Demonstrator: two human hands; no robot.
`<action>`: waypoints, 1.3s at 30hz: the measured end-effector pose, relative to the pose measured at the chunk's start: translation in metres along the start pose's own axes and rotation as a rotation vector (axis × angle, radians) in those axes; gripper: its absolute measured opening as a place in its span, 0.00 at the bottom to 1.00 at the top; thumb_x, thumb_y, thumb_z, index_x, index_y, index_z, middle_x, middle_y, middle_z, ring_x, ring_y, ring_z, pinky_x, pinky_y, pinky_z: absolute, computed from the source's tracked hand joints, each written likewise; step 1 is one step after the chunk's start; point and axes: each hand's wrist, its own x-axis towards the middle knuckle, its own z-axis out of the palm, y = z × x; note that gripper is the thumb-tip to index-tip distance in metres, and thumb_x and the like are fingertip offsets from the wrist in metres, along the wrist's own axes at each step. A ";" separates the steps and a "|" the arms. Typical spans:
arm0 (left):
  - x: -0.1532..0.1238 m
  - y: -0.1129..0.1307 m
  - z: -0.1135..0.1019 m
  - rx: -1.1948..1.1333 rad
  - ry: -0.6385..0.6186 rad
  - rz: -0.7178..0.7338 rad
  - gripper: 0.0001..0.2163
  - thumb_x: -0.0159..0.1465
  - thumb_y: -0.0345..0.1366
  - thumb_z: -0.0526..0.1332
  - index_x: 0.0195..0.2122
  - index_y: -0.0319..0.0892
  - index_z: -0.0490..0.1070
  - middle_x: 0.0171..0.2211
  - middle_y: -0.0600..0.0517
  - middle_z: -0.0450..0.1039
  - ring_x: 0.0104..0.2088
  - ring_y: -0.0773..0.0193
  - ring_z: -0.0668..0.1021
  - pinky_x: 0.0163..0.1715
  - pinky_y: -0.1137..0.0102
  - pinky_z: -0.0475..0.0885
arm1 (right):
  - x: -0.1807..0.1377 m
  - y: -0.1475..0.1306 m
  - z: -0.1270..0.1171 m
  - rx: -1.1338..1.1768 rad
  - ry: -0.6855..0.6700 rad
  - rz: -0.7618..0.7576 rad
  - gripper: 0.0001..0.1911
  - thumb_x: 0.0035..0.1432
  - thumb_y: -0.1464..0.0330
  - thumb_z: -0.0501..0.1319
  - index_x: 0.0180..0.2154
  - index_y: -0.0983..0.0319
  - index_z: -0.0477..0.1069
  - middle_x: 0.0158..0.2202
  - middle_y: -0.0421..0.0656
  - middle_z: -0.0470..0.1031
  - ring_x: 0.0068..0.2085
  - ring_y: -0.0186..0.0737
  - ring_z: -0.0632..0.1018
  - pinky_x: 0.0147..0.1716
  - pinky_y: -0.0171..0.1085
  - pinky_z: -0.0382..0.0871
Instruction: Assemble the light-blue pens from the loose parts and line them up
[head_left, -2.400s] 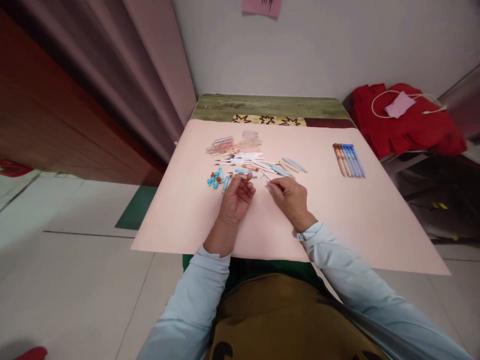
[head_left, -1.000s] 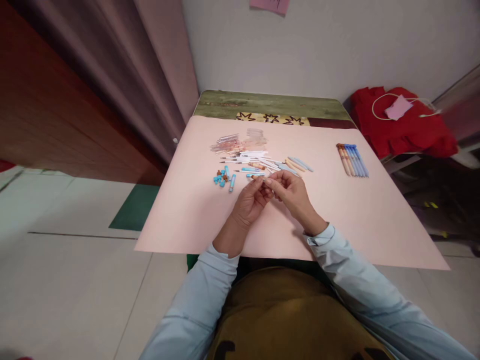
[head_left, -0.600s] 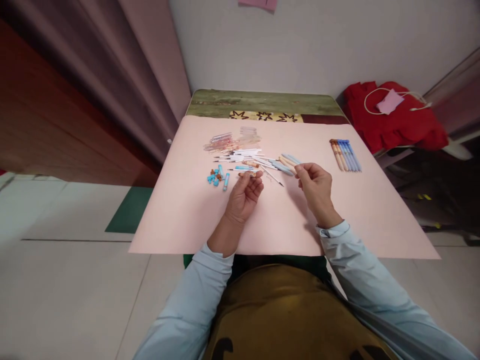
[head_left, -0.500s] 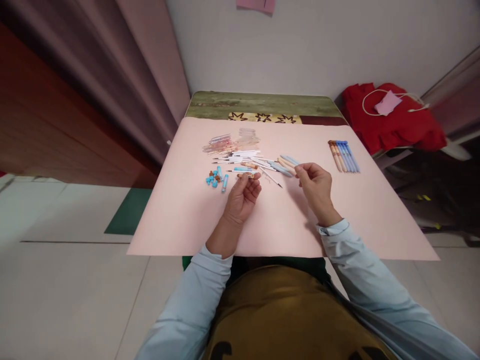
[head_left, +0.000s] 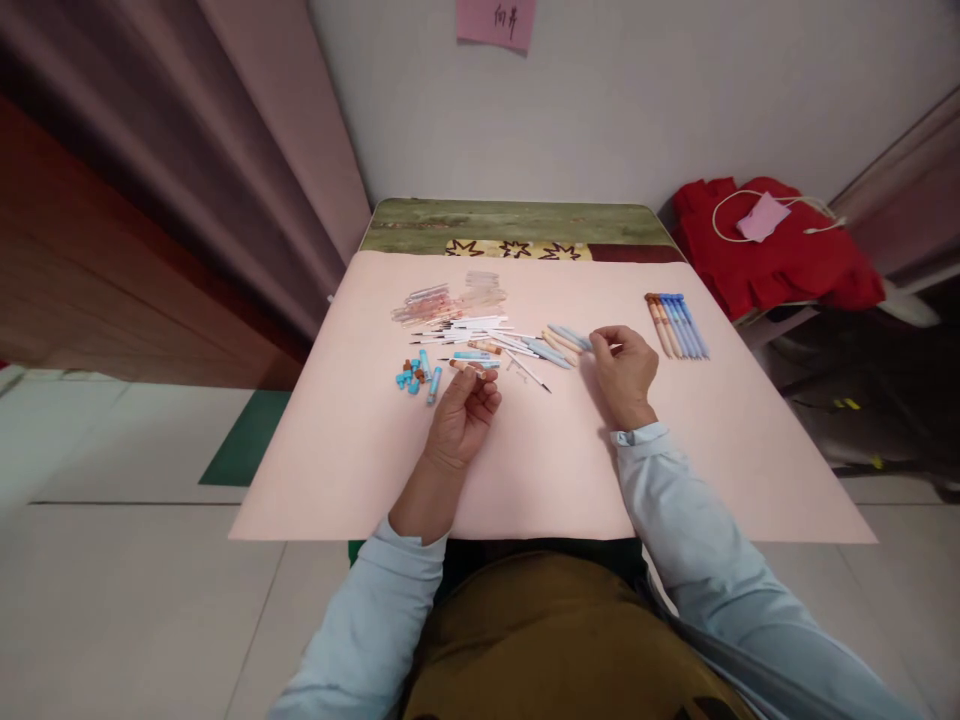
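Observation:
My left hand (head_left: 465,418) is raised palm-up over the table, its thumb and fingertips pinching a short brown-and-cream pen part (head_left: 478,371). My right hand (head_left: 626,378) has its thumb and index finger pinched together at the right ends of the blue and cream pen barrels (head_left: 562,343). Whether it grips one of them or some tiny part is hidden. White pen refills (head_left: 472,326) with dark tips lie in a loose pile between and beyond the hands. Blue and brown caps (head_left: 411,376) and short blue pen parts (head_left: 434,386) are left of my left hand.
Clear pinkish tubes (head_left: 431,302) lie behind the refills. Assembled brown and blue pens (head_left: 678,327) form a row at the right. Pink paper (head_left: 540,480) covers the table. A red cloth (head_left: 780,260) with a white cable is beyond the right edge; a curtain (head_left: 300,120) hangs at left.
The camera view has tilted slightly upward. My hands have moved a little apart, the right one shifting slightly right and away from me. My left hand keeps its pen part.

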 end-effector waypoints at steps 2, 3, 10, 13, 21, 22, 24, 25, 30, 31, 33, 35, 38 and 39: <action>0.000 0.001 0.000 -0.009 -0.003 -0.001 0.01 0.64 0.29 0.63 0.35 0.38 0.72 0.29 0.52 0.75 0.26 0.74 0.77 0.28 0.80 0.75 | 0.000 0.005 -0.001 -0.021 -0.011 0.010 0.14 0.60 0.61 0.56 0.36 0.61 0.76 0.35 0.44 0.78 0.31 0.39 0.74 0.36 0.38 0.65; 0.000 0.001 0.001 -0.012 -0.005 -0.002 0.00 0.64 0.29 0.63 0.36 0.38 0.72 0.29 0.52 0.75 0.26 0.74 0.77 0.28 0.80 0.74 | -0.001 0.005 -0.002 -0.031 -0.024 0.006 0.14 0.60 0.60 0.55 0.37 0.61 0.76 0.35 0.44 0.78 0.31 0.39 0.74 0.36 0.38 0.65; -0.002 0.004 0.001 -0.013 0.006 -0.002 0.01 0.65 0.29 0.62 0.37 0.38 0.72 0.29 0.53 0.73 0.25 0.75 0.75 0.26 0.80 0.73 | -0.003 -0.011 -0.011 -0.231 -0.339 0.006 0.13 0.56 0.58 0.60 0.32 0.57 0.79 0.31 0.42 0.79 0.32 0.43 0.75 0.32 0.38 0.60; -0.002 0.004 0.002 -0.010 0.013 0.001 0.01 0.65 0.29 0.63 0.37 0.38 0.72 0.29 0.53 0.73 0.25 0.75 0.75 0.26 0.80 0.73 | -0.004 -0.015 -0.011 -0.310 -0.388 0.008 0.13 0.57 0.58 0.59 0.35 0.56 0.80 0.33 0.43 0.80 0.34 0.44 0.76 0.33 0.38 0.61; -0.003 0.004 0.002 0.005 0.023 -0.002 0.02 0.64 0.29 0.63 0.37 0.38 0.72 0.30 0.52 0.74 0.25 0.75 0.75 0.27 0.80 0.73 | -0.008 -0.019 -0.008 -0.354 -0.395 -0.104 0.14 0.60 0.61 0.57 0.37 0.56 0.80 0.36 0.44 0.80 0.35 0.44 0.76 0.31 0.38 0.60; -0.003 0.004 0.002 0.013 0.024 -0.003 0.02 0.64 0.29 0.63 0.37 0.38 0.73 0.30 0.52 0.74 0.25 0.75 0.76 0.27 0.80 0.74 | -0.008 -0.018 -0.007 -0.358 -0.393 -0.115 0.14 0.60 0.61 0.57 0.37 0.57 0.80 0.37 0.45 0.79 0.35 0.44 0.76 0.30 0.38 0.60; -0.003 0.003 0.001 0.032 0.031 -0.006 0.02 0.63 0.29 0.64 0.37 0.37 0.73 0.30 0.52 0.75 0.26 0.74 0.76 0.27 0.80 0.74 | -0.009 -0.018 -0.006 -0.363 -0.392 -0.126 0.14 0.60 0.62 0.57 0.37 0.57 0.81 0.37 0.46 0.79 0.35 0.43 0.76 0.30 0.37 0.60; -0.003 0.002 0.001 0.043 0.034 -0.008 0.03 0.62 0.29 0.64 0.37 0.37 0.73 0.30 0.52 0.75 0.26 0.74 0.76 0.27 0.79 0.74 | -0.009 -0.017 -0.005 -0.364 -0.391 -0.124 0.14 0.60 0.62 0.57 0.37 0.58 0.81 0.36 0.46 0.79 0.34 0.43 0.76 0.30 0.37 0.60; -0.004 0.000 0.000 0.061 0.035 -0.010 0.03 0.62 0.29 0.65 0.37 0.37 0.74 0.31 0.51 0.76 0.26 0.73 0.77 0.28 0.79 0.75 | -0.009 -0.017 -0.004 -0.348 -0.355 -0.056 0.13 0.57 0.62 0.58 0.35 0.59 0.80 0.32 0.47 0.79 0.31 0.43 0.75 0.31 0.38 0.61; -0.004 0.000 0.000 0.057 0.035 -0.005 0.03 0.62 0.29 0.65 0.37 0.37 0.74 0.30 0.51 0.76 0.26 0.73 0.77 0.28 0.78 0.75 | -0.009 -0.016 -0.004 -0.335 -0.343 -0.041 0.13 0.57 0.62 0.59 0.34 0.60 0.80 0.32 0.47 0.79 0.31 0.44 0.75 0.31 0.38 0.62; -0.004 0.001 -0.001 0.046 0.036 0.011 0.03 0.62 0.29 0.65 0.37 0.37 0.75 0.30 0.51 0.76 0.26 0.73 0.77 0.27 0.78 0.75 | -0.009 -0.015 -0.004 -0.291 -0.316 -0.014 0.13 0.57 0.62 0.58 0.34 0.60 0.79 0.30 0.46 0.79 0.31 0.44 0.75 0.32 0.39 0.63; -0.005 0.002 -0.001 0.034 0.034 0.022 0.03 0.62 0.29 0.64 0.38 0.37 0.75 0.30 0.51 0.76 0.26 0.73 0.77 0.27 0.79 0.74 | -0.010 -0.012 -0.004 -0.206 -0.281 0.013 0.13 0.56 0.61 0.59 0.34 0.61 0.79 0.29 0.46 0.79 0.31 0.45 0.75 0.34 0.41 0.64; -0.005 0.003 -0.002 0.018 0.036 0.028 0.03 0.63 0.29 0.64 0.38 0.37 0.75 0.30 0.51 0.76 0.26 0.73 0.77 0.27 0.79 0.74 | -0.010 -0.011 -0.003 0.090 -0.232 0.080 0.14 0.56 0.60 0.60 0.37 0.62 0.78 0.31 0.45 0.78 0.32 0.42 0.75 0.35 0.40 0.67; -0.005 0.003 -0.002 0.015 0.039 0.028 0.03 0.63 0.29 0.64 0.38 0.37 0.74 0.30 0.51 0.76 0.26 0.73 0.77 0.27 0.79 0.74 | -0.010 -0.011 -0.002 0.227 -0.227 0.112 0.16 0.55 0.59 0.60 0.40 0.63 0.77 0.32 0.44 0.77 0.31 0.40 0.75 0.34 0.39 0.68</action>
